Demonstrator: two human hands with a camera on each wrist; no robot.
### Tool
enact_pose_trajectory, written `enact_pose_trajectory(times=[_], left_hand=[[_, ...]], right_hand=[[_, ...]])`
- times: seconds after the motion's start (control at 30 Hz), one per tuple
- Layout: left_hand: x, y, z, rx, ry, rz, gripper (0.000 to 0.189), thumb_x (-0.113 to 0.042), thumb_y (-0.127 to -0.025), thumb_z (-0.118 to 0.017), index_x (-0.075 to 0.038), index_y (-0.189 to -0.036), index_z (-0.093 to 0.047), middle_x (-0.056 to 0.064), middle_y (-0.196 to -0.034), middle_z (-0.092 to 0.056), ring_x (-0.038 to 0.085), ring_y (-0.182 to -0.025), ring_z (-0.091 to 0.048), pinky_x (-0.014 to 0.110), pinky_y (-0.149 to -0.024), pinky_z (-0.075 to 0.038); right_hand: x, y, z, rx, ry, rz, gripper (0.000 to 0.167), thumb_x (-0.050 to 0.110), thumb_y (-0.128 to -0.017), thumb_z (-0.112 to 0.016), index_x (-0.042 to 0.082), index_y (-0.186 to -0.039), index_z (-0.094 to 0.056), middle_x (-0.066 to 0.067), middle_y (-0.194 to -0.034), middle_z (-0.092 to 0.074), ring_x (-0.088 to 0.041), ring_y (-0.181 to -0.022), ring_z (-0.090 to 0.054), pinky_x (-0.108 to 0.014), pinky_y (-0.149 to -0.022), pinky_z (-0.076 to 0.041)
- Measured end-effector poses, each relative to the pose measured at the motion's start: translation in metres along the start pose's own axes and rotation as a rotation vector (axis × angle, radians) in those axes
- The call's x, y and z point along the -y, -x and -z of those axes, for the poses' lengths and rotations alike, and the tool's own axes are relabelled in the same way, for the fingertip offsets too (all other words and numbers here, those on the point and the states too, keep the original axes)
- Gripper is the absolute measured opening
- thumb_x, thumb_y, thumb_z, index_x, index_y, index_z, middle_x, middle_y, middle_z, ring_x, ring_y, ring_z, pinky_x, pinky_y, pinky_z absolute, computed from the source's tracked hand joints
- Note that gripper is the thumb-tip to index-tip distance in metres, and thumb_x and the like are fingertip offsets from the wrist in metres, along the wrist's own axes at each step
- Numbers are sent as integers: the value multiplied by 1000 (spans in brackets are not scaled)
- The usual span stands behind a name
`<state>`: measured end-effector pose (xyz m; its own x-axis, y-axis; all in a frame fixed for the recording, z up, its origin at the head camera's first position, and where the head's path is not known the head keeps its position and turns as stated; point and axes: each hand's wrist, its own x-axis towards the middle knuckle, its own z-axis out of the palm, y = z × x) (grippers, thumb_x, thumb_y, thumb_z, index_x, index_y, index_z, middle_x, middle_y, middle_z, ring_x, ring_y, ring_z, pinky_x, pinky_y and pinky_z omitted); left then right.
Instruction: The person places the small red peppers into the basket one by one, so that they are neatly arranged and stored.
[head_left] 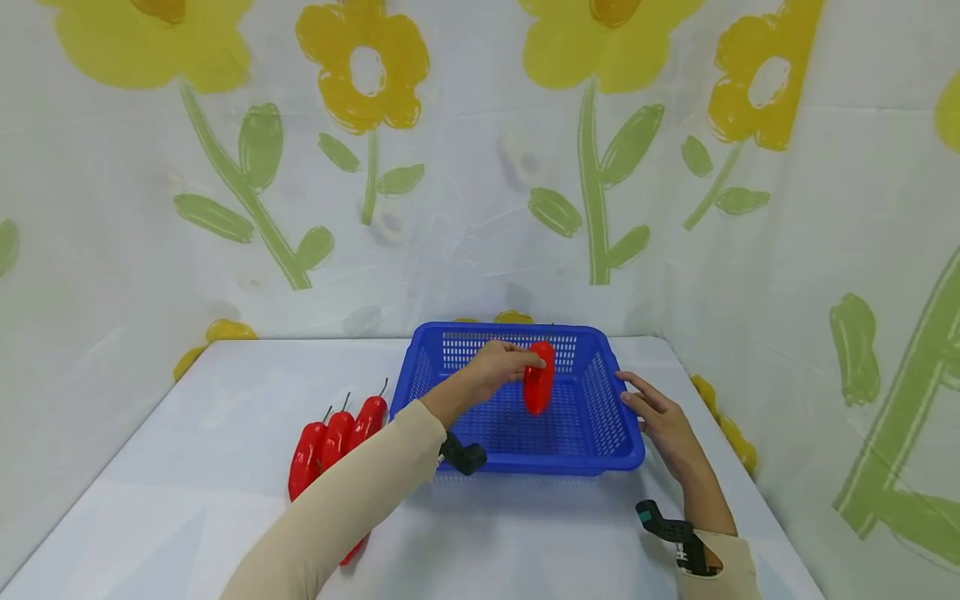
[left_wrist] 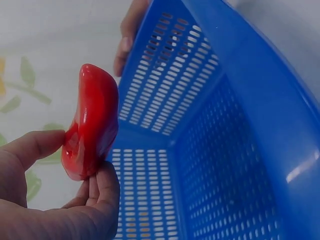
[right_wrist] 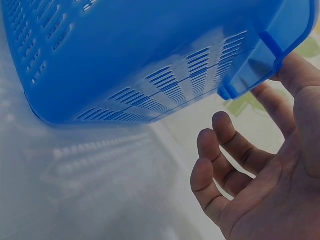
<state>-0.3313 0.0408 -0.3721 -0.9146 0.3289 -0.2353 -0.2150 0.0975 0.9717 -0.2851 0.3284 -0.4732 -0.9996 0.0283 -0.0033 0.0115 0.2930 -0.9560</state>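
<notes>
My left hand (head_left: 501,367) pinches a red chili pepper (head_left: 538,379) between thumb and fingers, held upright over the blue plastic basket (head_left: 517,463). In the left wrist view the glossy pepper (left_wrist: 95,115) stands out beside the basket's slotted wall, gripped near its lower end. At the basket's right side, my right hand (head_left: 660,417) holds the rim. The right wrist view has its thumb and index finger at the rim (right_wrist: 295,30), while the other fingers curl loosely below it. No peppers show inside the basket.
Several more red peppers (head_left: 306,457) lie on the white table (head_left: 187,467) left of the basket, partly hidden behind my left sleeve (head_left: 352,492). A flower-printed cloth (head_left: 465,208) hangs behind the table and along its sides.
</notes>
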Motion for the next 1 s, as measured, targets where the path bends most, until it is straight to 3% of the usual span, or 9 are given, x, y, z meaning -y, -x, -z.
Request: enact_pose_trajectory(times=[0.2, 0.43, 0.67, 1.0], left_hand=[[7, -7, -7, -37, 8, 38, 44, -9, -89, -74, 10, -125, -56, 19, -122, -63, 33, -110, -63, 44, -104, -48], [15, -19, -16, -40, -12, 21, 43, -8, -89, -73, 13, -123, -57, 22, -121, -63, 34, -109, -63, 44, -103, -48], [23, -33, -27, -44, -20, 18, 35, -7, -87, -74, 12, -114, -64, 20, -114, -67, 33, -105, -67, 42, -100, -51], [19, -48, -37, -43, 14, 58, 38, -3, -84, -77, 13, -114, -61, 19, -113, -66, 32, -105, -66, 41, -98, -52]], right_hand=[[-2, -3, -7, 11, -14, -23, 62, 54, -97, -59, 27, -150, -46, -15, -139, -54, -27, -119, -54, -34, -96, -48], [-2, 0, -7, -2, -32, -34, 62, 54, -97, -59, 26, -150, -46, -15, -145, -50, -32, -125, -51, -50, -107, -42], [-2, 0, -5, 0, -39, -30, 60, 52, -97, -59, 26, -149, -47, -13, -142, -53, -27, -120, -53, -35, -97, -48], [1, -2, 0, -5, -27, -19, 59, 52, -97, -60, 26, -149, -48, -14, -134, -58, -26, -117, -55, -32, -94, -48]])
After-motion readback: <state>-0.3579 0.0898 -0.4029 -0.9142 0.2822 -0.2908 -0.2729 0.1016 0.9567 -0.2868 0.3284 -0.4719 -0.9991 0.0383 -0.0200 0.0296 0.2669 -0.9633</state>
